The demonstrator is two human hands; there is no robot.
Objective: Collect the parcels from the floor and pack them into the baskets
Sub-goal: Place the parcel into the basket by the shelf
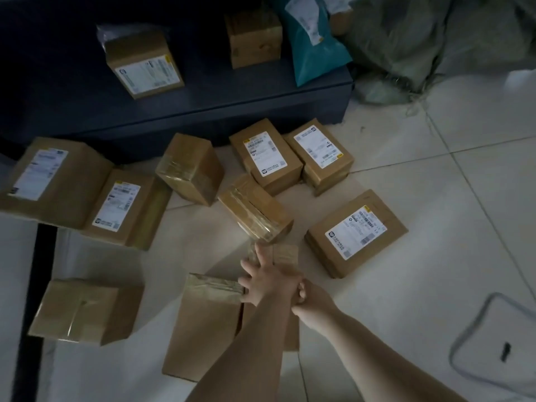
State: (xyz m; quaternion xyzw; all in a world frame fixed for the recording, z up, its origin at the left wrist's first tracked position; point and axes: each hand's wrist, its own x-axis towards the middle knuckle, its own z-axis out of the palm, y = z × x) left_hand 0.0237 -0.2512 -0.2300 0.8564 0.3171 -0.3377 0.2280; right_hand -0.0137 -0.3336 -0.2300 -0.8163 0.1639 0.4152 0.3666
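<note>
Several brown cardboard parcels lie scattered on the pale tiled floor. Closest to me are a large flat parcel (203, 329) and a narrow parcel (285, 256) lying side by side. My left hand (265, 281) lies on top of them with its fingers spread, touching both. My right hand (311, 307) sits at the narrow parcel's right edge, just beside my left wrist, its fingers curled around that edge. A labelled parcel (356, 233) lies to the right, and a taped parcel (255, 213) just beyond my hands.
A dark low sofa (203, 111) at the back carries two boxes (145, 65) and a teal mailer bag (313, 44). A green woven sack (400, 44) slumps at the back right. A grey-rimmed container (493, 343) stands at the right. More parcels (87, 311) lie on the left.
</note>
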